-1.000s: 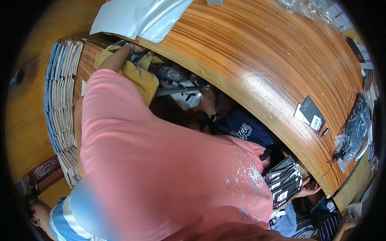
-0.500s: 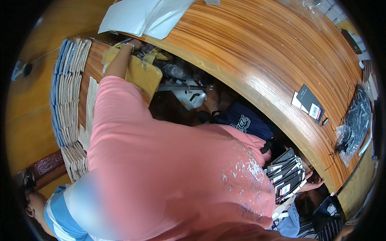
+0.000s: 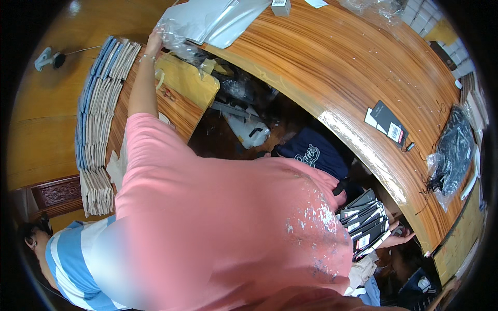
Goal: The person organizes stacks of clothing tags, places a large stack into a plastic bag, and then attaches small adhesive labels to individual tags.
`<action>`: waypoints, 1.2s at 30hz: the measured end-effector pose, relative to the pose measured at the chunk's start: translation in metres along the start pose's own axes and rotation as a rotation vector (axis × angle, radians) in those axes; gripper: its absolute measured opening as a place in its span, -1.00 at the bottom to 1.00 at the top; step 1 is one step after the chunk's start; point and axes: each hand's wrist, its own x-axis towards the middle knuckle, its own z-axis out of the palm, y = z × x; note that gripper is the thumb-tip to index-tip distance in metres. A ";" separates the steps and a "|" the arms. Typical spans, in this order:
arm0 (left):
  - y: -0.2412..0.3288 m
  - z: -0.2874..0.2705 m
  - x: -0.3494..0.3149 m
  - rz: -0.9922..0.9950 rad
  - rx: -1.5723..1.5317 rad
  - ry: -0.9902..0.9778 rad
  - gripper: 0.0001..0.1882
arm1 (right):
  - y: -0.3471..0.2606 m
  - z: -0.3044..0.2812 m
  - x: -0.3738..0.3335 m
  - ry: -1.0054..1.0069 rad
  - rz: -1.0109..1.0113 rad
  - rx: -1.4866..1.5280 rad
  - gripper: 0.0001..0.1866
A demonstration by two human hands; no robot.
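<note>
Stretched out at the upper left, my left hand (image 3: 154,41) closes on a crumpled clear plastic bag (image 3: 179,42) beside the table's edge. White plastic sheets (image 3: 207,20) lie on the table right by it. At the lower right, my right hand (image 3: 398,237) holds a fanned stack of black hang tags (image 3: 365,228) with white labels against my body; its palm is mostly hidden behind them. A loose black tag with a white card (image 3: 386,123) lies on the tabletop, its cord beside it.
The wood-grain table (image 3: 311,57) curves across the top and right. Folded garments (image 3: 101,111) stand stacked at left, near a person in a striped shirt (image 3: 72,259). A yellow padded envelope (image 3: 189,80) lies near the gap. A bagged dark item (image 3: 454,150) sits at far right.
My left hand has come up and left out of the gap below the table edge, bringing the clear plastic bag into sight. The right hand keeps the hang tags in nearly the same place.
</note>
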 end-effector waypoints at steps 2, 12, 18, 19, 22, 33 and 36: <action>0.021 0.023 -0.010 0.045 -0.172 -0.025 -0.58 | 0.001 -0.002 0.000 0.018 0.001 0.012 -0.32; 0.061 0.041 -0.004 0.106 -0.322 0.138 -0.81 | 0.010 -0.005 0.004 0.030 0.013 0.044 -0.34; 0.091 0.087 -0.014 0.256 -0.117 0.301 -0.73 | 0.012 -0.006 0.004 0.038 0.026 0.054 -0.34; 0.105 0.106 -0.021 0.172 -0.273 0.269 -0.61 | 0.012 -0.007 0.003 0.049 0.026 0.054 -0.34; 0.121 0.139 -0.027 0.275 -0.392 -0.046 -0.61 | 0.009 -0.005 0.004 0.063 0.025 0.064 -0.35; 0.255 0.432 -0.255 0.607 -0.380 -1.141 -0.62 | -0.004 0.007 0.037 0.191 -0.085 0.091 -0.36; 0.268 0.528 -0.371 0.784 -0.366 -1.328 -0.55 | -0.008 0.001 0.037 0.257 -0.232 -0.071 -0.40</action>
